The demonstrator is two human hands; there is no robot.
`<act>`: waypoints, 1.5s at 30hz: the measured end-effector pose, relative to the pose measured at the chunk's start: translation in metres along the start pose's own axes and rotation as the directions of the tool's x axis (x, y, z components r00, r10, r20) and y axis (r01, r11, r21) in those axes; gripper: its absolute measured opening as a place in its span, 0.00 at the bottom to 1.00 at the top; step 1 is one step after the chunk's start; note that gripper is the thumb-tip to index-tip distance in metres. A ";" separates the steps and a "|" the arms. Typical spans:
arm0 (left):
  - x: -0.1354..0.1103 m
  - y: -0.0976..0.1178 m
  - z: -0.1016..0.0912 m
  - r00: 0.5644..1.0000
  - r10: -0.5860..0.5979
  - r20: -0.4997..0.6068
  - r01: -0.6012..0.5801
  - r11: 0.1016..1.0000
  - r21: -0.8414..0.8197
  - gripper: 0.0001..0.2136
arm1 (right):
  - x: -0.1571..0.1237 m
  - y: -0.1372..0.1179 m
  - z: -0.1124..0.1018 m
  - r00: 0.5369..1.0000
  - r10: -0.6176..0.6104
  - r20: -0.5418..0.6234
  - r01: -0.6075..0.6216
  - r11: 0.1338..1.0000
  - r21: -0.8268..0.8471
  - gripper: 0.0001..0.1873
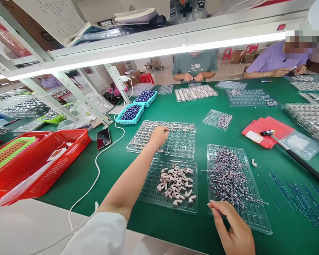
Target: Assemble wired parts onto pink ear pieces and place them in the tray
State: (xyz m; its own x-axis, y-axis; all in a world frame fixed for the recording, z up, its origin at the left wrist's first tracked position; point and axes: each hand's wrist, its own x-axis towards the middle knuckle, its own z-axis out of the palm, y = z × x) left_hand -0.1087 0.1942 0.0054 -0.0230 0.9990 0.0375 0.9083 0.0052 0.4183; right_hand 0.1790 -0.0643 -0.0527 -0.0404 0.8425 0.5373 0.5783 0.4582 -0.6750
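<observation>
My left hand (pixel 158 137) is over the middle of a clear compartment tray (pixel 186 150), its fingers curled together; what they hold, if anything, is hidden. Small pale pieces sit in that tray's pockets, mostly on its left and along the back. In front of it, a second clear tray (pixel 151 187) bears a heap of curved pale earpiece-like shells (pixel 175 182). My right hand (pixel 234 225) is at the near left edge of a third clear tray (pixel 257 216), thumb and forefinger pinched; anything between them is too small to name. A pile of thin-wired small parts (pixel 227 173) covers that tray.
Red baskets (pixel 77 141), a phone (pixel 103 137) and a white cable (pixel 98 161) lie left. Two blue baskets (pixel 140 118) hold dark, shiny pieces. At right are a black-handled hammer (pixel 303 163), red bags (pixel 271 129) and blue strips (pixel 295 202). Two people work across the table.
</observation>
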 end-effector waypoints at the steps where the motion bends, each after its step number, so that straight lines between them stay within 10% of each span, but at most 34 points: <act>1: 0.014 0.003 0.006 1.000 -0.004 -0.003 0.004 1.000 0.016 0.14 | -0.001 0.001 0.001 1.000 -0.003 -0.004 0.003 1.000 -0.012 0.08; 7: 0.055 0.009 0.032 0.999 -0.031 0.025 0.028 0.994 0.110 0.15 | -0.002 0.003 0.004 1.000 -0.014 -0.021 0.014 1.000 -0.010 0.09; 17: 0.048 0.022 0.035 0.991 -0.036 -0.129 0.046 0.996 0.074 0.08 | 0.002 -0.010 0.006 0.998 0.053 -0.028 -0.049 0.991 0.128 0.13; 24: -0.031 0.066 0.007 0.984 0.083 -0.156 -0.095 0.993 -0.073 0.08 | -0.002 0.007 -0.031 0.962 0.211 -0.172 -0.219 0.975 -0.034 0.08; 33: -0.181 0.098 0.019 0.868 0.496 0.022 -0.400 0.724 -0.563 0.12 | 0.027 0.018 -0.036 0.973 0.127 0.195 -0.051 0.934 -0.355 0.07; 45: -0.192 0.081 0.045 0.857 0.322 0.402 0.099 0.663 -0.742 0.09 | 0.050 0.026 -0.005 0.947 0.039 0.317 0.158 0.806 -0.571 0.07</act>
State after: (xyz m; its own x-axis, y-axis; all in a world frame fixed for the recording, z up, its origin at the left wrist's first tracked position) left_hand -0.0116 0.0050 -0.0090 0.4407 0.8755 -0.1983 0.2897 0.0704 0.9545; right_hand 0.1959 -0.0116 -0.0405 -0.2747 0.9058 0.3225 0.9246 0.3409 -0.1700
